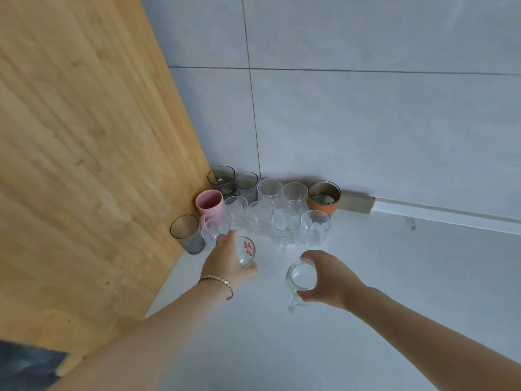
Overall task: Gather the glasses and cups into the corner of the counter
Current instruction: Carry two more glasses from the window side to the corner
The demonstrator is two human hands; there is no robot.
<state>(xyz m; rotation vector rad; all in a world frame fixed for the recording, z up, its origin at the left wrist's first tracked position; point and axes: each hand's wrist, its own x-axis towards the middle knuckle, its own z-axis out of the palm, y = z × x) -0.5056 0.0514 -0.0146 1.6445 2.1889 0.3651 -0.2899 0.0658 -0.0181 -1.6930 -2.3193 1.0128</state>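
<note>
Several glasses and cups stand packed in the corner of the white counter [366, 277]: a pink mug [210, 204], a smoky tumbler [187, 234], another smoky glass [222, 179], an orange-banded cup [323, 197] and several clear glasses [286, 224]. My left hand [225, 259] grips a clear glass with red lettering [246, 251], tilted, just in front of the group. My right hand [328, 275] holds a clear handled glass mug [301, 277] by its rim, a little nearer to me and to the right.
A wooden panel [84, 150] rises along the left side of the corner. Grey tiled wall [366, 122] runs behind, with a pale strip [423, 208] along its base. Bare counter spreads to the right and towards me.
</note>
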